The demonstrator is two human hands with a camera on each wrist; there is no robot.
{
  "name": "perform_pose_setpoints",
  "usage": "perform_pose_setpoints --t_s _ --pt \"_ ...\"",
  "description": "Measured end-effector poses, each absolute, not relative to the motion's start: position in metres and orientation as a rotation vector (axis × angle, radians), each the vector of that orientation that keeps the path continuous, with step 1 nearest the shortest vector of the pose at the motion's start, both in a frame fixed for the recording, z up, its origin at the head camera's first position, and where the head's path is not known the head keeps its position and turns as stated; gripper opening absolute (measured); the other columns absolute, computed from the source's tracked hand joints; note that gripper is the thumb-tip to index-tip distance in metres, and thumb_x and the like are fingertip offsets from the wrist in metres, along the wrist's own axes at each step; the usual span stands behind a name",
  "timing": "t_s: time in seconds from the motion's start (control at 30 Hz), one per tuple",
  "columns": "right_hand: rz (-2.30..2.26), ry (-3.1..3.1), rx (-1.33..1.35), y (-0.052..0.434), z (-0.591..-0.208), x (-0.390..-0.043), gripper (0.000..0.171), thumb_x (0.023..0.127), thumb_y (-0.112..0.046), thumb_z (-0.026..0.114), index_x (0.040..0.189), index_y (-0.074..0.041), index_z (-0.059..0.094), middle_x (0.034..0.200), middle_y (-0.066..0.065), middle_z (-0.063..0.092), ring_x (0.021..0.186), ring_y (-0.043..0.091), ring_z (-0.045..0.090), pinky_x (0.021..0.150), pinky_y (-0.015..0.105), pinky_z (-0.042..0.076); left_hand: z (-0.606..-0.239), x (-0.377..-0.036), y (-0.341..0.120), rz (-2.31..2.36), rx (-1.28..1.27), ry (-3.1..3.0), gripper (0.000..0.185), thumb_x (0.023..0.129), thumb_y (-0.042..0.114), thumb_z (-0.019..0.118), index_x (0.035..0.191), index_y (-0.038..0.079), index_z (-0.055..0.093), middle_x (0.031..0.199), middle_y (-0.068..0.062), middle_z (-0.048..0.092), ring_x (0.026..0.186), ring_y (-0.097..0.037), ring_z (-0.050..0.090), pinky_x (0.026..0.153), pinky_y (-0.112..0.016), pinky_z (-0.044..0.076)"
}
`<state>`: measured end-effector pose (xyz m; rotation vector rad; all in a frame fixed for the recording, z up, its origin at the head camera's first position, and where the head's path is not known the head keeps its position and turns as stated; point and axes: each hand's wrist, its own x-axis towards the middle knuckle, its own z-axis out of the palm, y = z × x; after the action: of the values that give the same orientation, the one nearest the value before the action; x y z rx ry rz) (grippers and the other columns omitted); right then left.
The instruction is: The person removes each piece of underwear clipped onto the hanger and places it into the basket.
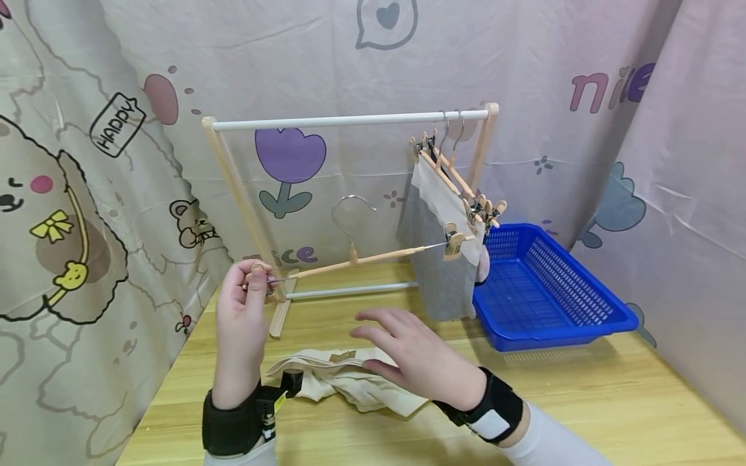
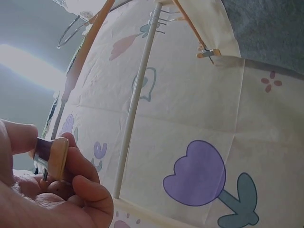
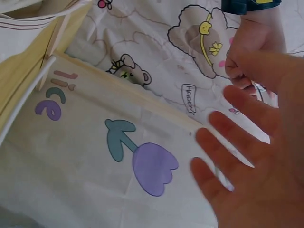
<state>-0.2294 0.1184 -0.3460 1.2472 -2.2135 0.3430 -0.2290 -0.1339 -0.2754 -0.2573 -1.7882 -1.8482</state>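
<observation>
My left hand (image 1: 247, 310) pinches the clip at one end of a wooden clip hanger (image 1: 373, 257), holding it in the air before the rack. In the left wrist view the clip (image 2: 57, 154) sits between thumb and fingers. The hanger's far clip (image 1: 452, 243) overlaps the hung grey and white cloth in the head view. My right hand (image 1: 416, 359) hovers with spread, relaxed fingers and nothing in them; the right wrist view shows its fingers (image 3: 228, 142) apart. Below it, a crumpled cream garment (image 1: 350, 382) with a brown label lies on the table.
A small garment rack (image 1: 350, 120) with a white top bar stands at the back. Two hangers carry clothes (image 1: 445, 259) at its right end. A blue plastic basket (image 1: 559, 336) sits to the right on the wooden table (image 1: 559, 408). Printed curtains surround the table.
</observation>
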Motion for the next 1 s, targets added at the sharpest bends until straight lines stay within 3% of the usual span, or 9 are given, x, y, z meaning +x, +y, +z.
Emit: perform_pose_setpoints --t_s 0.37,0.63,0.87,1.0 --pt "0.161 -2.500 1.406 0.114 -0.368 -0.243 0.082 0.090 -0.046 0.078 0.158 -0.030 0.036 0.165 -0.001 0.037 0.149 0.025 0.040 0.118 0.050 0.037 -0.280 -0.236 -0.137 -1.684 -0.221 -1.722 0.015 0.109 0.017 0.050 0.103 0.006 0.060 0.096 0.009 0.061 0.086 -0.007 0.059 0.077 -0.017 0.047" --pt "0.099 -2.682 1.515 0.109 -0.383 -0.253 0.087 0.091 -0.043 0.078 0.162 -0.038 0.027 0.170 -0.001 0.027 0.153 0.033 0.034 0.117 0.058 0.035 -0.282 -0.239 -0.135 -1.632 -0.197 -1.717 0.016 0.109 0.018 0.050 0.103 0.008 0.060 0.094 0.009 0.060 0.084 -0.008 0.058 0.075 -0.017 0.048" --pt "0.042 -2.806 1.648 0.108 -0.388 -0.265 0.121 0.071 -0.036 0.095 0.163 -0.042 0.017 0.173 -0.002 0.014 0.157 0.034 0.023 0.114 0.061 0.038 -0.283 -0.239 -0.134 -1.637 -0.200 -1.722 0.018 0.109 0.018 0.050 0.105 0.004 0.060 0.094 0.010 0.060 0.085 -0.007 0.059 0.076 -0.017 0.047" --pt "-0.059 -2.820 1.681 0.105 -0.392 -0.270 0.127 0.068 -0.035 0.097 0.164 -0.042 0.014 0.174 -0.005 0.011 0.158 0.033 0.021 0.114 0.059 0.039 -0.282 -0.238 -0.134 -1.641 -0.177 -1.737 0.019 0.109 0.016 0.049 0.106 0.001 0.060 0.094 0.010 0.060 0.085 -0.007 0.059 0.076 -0.017 0.047"
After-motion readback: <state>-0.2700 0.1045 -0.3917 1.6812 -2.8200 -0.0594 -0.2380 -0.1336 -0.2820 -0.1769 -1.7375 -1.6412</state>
